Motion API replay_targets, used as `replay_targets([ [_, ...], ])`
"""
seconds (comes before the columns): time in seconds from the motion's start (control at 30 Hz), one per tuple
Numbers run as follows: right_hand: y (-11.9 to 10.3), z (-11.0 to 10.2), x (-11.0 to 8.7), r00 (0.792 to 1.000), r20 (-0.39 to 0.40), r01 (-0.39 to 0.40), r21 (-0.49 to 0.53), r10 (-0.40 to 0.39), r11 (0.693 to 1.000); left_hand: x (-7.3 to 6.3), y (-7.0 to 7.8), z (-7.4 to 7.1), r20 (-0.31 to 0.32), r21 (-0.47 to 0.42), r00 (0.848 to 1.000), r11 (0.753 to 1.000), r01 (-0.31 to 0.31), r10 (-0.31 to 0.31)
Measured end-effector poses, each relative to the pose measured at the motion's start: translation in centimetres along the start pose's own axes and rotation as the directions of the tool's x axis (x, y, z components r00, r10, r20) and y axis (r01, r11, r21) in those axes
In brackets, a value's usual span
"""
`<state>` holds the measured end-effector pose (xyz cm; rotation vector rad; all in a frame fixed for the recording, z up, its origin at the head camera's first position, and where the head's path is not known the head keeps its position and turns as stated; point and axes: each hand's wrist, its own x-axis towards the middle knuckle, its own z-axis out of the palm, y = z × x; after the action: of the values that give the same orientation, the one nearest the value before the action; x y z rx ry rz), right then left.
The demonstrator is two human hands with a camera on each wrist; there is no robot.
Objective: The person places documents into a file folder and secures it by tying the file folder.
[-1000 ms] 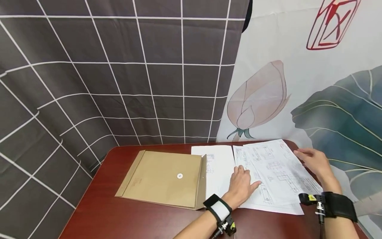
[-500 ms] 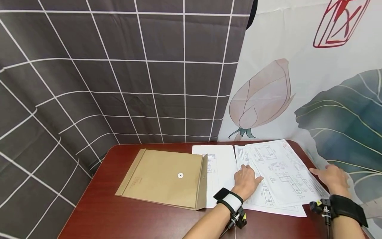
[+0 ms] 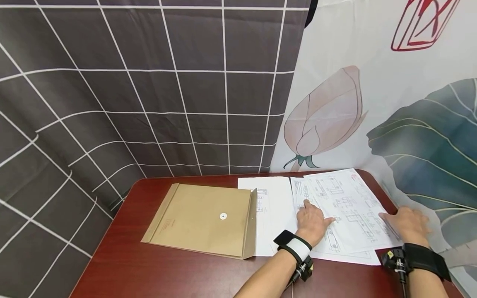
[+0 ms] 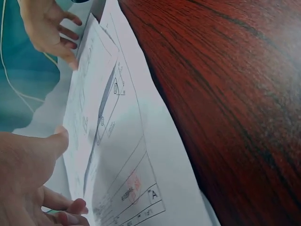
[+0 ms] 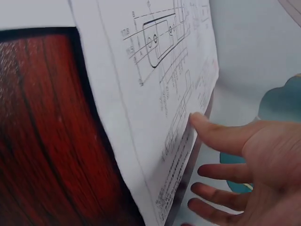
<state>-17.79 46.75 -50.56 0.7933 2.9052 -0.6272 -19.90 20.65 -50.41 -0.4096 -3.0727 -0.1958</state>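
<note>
Sheets of paper with technical drawings (image 3: 344,205) lie overlapped on the right of the table. My left hand (image 3: 312,223) rests over their left part, thumb out to the right and index finger pointing away; its other fingers look bent in the left wrist view. At the right edge of the top sheet is my right hand (image 3: 408,223). In the right wrist view its thumb (image 5: 221,134) touches or nearly touches the sheet edge, and the other fingers spread beyond it, apart from the paper. Left of the sheets lies a brown paper document envelope (image 3: 201,219) with a white button.
A mostly blank white sheet (image 3: 270,236) lies partly under the envelope's right flap. The reddish-brown table (image 3: 179,273) has its right edge close to my right hand. Behind stand a grey gridded curtain (image 3: 193,95) and a white cloth with a lotus print (image 3: 324,116).
My right hand has moved right and nearer to me along the sheets' right side. My left hand has slid a little to the right over the papers. The envelope stays put.
</note>
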Motion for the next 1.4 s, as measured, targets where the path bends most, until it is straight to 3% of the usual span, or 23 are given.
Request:
replay_targets([
  [0.23, -0.4, 0.5, 0.0, 0.997, -0.031, 0.069, -0.036, -0.070, 0.997, 0.4, 0.3, 0.3, 0.027, 0.014, 1.000, 1.000, -0.001, 0.000],
  [0.63, -1.2, 0.9, -0.9, 0.981, -0.099, 0.168, 0.025, -0.164, 0.986, 0.7, 1.2, 0.4, 0.052, 0.061, 0.998, 0.998, -0.025, 0.022],
  [0.9, -2.4, 1.2, -1.3, 0.988, -0.044, 0.152, 0.101, -0.149, 0.983, 0.9, 1.7, 0.6, 0.079, 0.111, 0.997, 0.993, -0.030, 0.021],
  [1.07, -2.8, 1.3, -1.3, 0.992, 0.013, 0.118, 0.166, -0.122, 0.979, 1.0, 1.5, 0.5, 0.108, -0.009, 0.994, 1.000, -0.025, 0.026],
  [1.17, -3.0, 1.5, -1.1, 0.993, 0.048, 0.094, 0.202, -0.105, 0.975, 1.2, 1.3, 0.2, 0.120, -0.116, 0.993, 0.993, 0.016, -0.002],
  [1.27, -3.2, 1.6, -1.1, 0.992, 0.076, 0.077, 0.232, -0.097, 0.970, 1.4, 1.1, 0.0, 0.129, -0.208, 0.991, 0.976, 0.069, -0.043],
  [1.4, -3.3, 1.5, -1.5, 0.988, 0.100, 0.089, 0.265, -0.119, 0.960, 1.7, 0.7, -0.1, 0.140, -0.346, 0.988, 0.932, 0.105, -0.059],
])
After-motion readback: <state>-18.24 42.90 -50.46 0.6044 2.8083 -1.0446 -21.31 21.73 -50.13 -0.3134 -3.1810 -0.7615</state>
